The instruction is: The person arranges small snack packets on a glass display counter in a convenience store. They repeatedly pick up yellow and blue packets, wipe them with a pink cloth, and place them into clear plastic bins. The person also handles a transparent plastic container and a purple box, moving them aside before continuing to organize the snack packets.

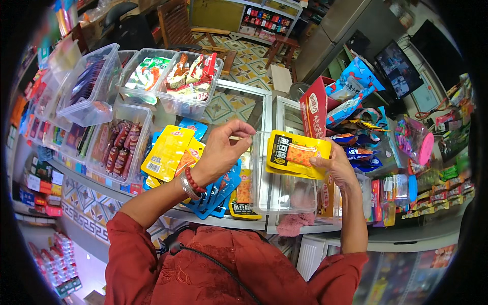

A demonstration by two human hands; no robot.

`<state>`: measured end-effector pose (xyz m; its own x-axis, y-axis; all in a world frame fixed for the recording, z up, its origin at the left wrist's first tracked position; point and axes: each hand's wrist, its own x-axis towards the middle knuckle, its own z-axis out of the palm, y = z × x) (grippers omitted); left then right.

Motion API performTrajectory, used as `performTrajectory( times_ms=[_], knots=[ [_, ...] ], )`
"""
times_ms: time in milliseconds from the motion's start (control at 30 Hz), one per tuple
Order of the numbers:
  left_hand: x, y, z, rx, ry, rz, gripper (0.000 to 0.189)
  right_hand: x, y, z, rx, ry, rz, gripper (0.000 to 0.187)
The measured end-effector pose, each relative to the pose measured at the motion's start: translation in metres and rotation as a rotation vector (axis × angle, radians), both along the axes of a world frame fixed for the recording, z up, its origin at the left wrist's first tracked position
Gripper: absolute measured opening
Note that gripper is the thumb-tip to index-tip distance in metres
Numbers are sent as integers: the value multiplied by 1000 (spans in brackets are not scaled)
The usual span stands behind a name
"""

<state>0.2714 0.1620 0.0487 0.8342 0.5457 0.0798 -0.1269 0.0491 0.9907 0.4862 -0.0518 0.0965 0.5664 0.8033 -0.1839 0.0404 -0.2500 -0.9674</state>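
Note:
My right hand (337,164) grips a small stack of yellow snack packets (297,154) over a clear plastic box (284,194), thumb on the front packet. My left hand (228,146), with red bead and pale bracelets at the wrist, hovers left of the box, its fingers bent and apart with nothing seen in them. Beneath and left of it lie loose yellow packets (167,152) and blue packets (217,190) in a pile on the glass counter. Another yellow packet (243,190) lies against the box's left side.
Clear tubs of wrapped snacks (190,99) and brown sausage-like packs (122,152) stand at the left. A red carton (314,106) with blue bags (350,87) is at the right. A pink cloth (295,224) lies at the counter's near edge (244,222).

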Motion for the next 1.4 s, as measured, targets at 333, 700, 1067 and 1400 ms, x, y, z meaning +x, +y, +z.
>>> performTrajectory(
  times_ms=[333,700,1067,1400],
  knots=[
    [-20,18,3,584,90,61,17,-11,31,-34,-362,-583,65,49],
    [-44,56,-23,623,95,106,15,-19,21,-36,-465,-1060,-74,66],
    [-72,72,-19,543,192,135,16,-27,12,-52,-535,-1343,-195,67],
    [-100,73,-20,506,244,188,15,-22,8,-51,-450,-1192,-146,76]
  ],
)
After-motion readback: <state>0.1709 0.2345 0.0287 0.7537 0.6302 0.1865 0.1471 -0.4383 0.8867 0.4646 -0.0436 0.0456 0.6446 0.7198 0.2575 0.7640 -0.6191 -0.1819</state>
